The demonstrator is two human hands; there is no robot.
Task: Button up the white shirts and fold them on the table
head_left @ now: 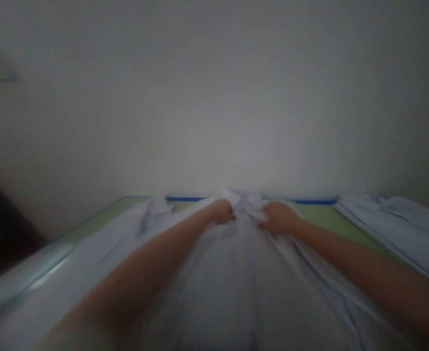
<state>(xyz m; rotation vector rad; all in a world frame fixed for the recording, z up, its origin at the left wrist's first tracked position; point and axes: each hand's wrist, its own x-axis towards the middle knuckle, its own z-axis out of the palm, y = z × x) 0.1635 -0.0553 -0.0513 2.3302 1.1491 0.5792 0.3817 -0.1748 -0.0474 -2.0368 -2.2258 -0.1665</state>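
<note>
Both arms stretch forward, the left hand (221, 212) and right hand (278, 217) close together near the green worktop's (316, 214) far edge. Their fingers are curled shut on the collar of a pale blue cotton shirt (236, 273), bunched between them.

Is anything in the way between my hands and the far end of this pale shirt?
Nothing visible. The left hand and right hand both grip the bunched far end of the pale bluish-white cloth garment. A left pale garment and a right pale garment lie aside on the green table.
</note>
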